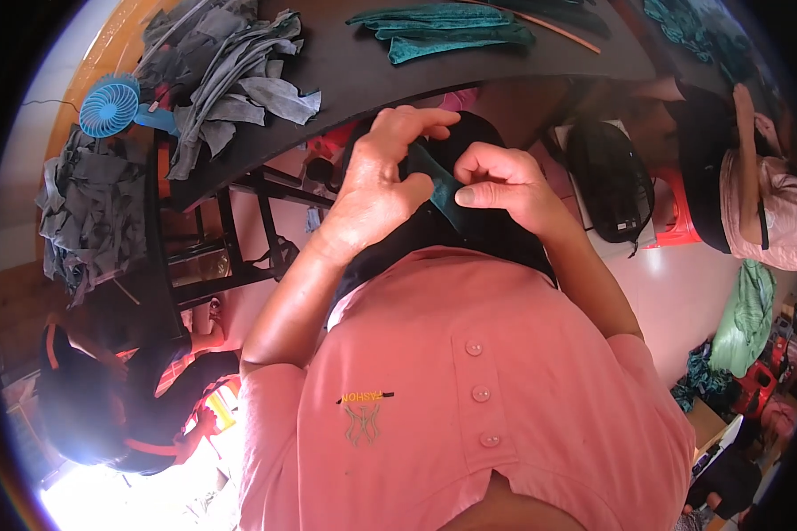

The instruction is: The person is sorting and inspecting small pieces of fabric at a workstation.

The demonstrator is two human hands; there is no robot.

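A small piece of dark green velvety cloth [445, 196] is stretched between my two hands, above my lap and just in front of the dark table. My right hand [512, 188] pinches its right edge, the thumb lying on top and the fingers curled behind. On the other side, my left hand [383, 173] has its thumb and bent fingers closed around the cloth's left edge. Part of that grip is hidden behind the knuckles. More strips of green cloth [452, 34] lie stacked on the table beyond my hands.
Grey cloth pieces [248, 84] are heaped on the table [345, 88] at left, beside a blue fan [109, 106]. A thin stick [553, 29] lies at the back. A black bag [609, 181] rests on my right. Other people sit at both sides.
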